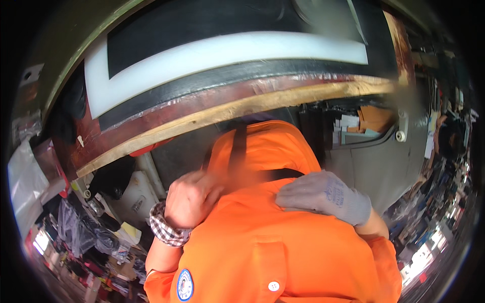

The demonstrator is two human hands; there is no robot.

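Note:
My bare left hand (192,200), with a checked cuff (169,225) at its wrist, is held against the front of my orange shirt (303,247). Its fingers curl inward; what they may hold is hidden. My right hand (326,197) wears a grey knit glove and lies on the cloth across from it, fingers extended side by side and nothing visible in them. Between the hands runs a black strap (283,174). Another black strap (238,146) crosses the orange cloth lower on my body, partly blurred.
Ahead is a worktable with a worn wooden edge (212,117), a black top (172,55) and a white L-shaped strip (227,49). A grey panel (374,166) and papers (348,122) are at right. Plastic bags (76,222) and clutter lie at left.

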